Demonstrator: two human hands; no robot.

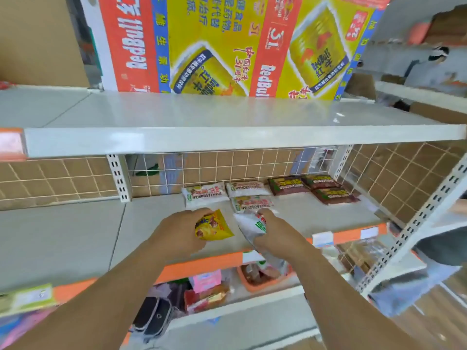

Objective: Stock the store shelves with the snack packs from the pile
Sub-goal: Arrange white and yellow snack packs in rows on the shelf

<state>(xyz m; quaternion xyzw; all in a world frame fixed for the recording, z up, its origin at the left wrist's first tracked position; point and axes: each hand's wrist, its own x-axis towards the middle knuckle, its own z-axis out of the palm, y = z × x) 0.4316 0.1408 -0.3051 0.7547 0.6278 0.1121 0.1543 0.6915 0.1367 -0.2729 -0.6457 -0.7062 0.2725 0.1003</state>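
Note:
My left hand (178,232) grips a yellow snack pack (211,227) just above the middle shelf (75,231). My right hand (274,233) holds a white and silver snack pack (249,228) beside it, near the shelf's front edge. Behind my hands, three white snack packs (204,194) lie flat at the back of the shelf. To their right lie three dark brown packs (288,185), close to the wire grid wall.
An upper shelf (202,114) carries a large red and yellow carton (227,44). Below, an orange basket (262,279) and assorted packs (207,291) sit on the lower shelf. A slotted upright (414,236) stands at the right. The left part of the middle shelf is bare.

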